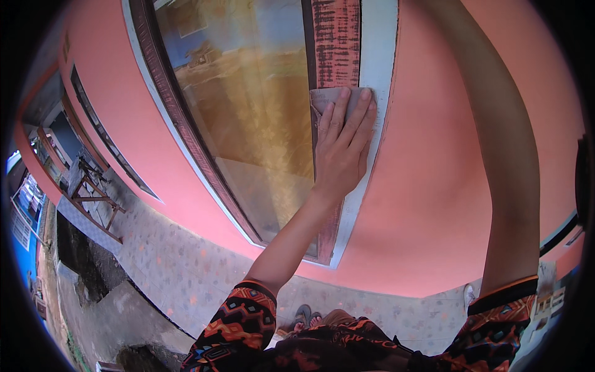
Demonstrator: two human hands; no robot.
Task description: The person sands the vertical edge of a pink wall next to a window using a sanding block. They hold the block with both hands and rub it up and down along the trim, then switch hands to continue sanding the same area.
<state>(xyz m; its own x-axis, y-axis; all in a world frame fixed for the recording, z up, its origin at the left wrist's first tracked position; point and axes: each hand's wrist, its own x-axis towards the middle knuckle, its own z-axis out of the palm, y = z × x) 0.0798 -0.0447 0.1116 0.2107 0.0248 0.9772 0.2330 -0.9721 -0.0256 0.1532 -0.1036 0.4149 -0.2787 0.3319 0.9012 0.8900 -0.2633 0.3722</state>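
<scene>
My left hand (343, 133) presses a grey-brown folded sheet of sandpaper (327, 98) flat against the right upright of a window frame (338, 43). Its fingers point upward and lie over the sheet, holding it to the wood. Above the hand, the frame's face is patchy, with dark streaks over pinkish-red. Brownish glass (248, 111) fills the window to the left of the hand, reflecting a landscape. My right arm (508, 142) reaches up along the pink wall on the right; its hand is beyond the top edge of the picture.
A pale blue-white border (378, 56) runs around the window on the pink wall (427, 173). Below lies a speckled tiled floor (180, 266), with my sandalled feet (304, 315) on it. A wooden trestle (96, 195) stands at the left, near the porch edge and a lower dirt strip.
</scene>
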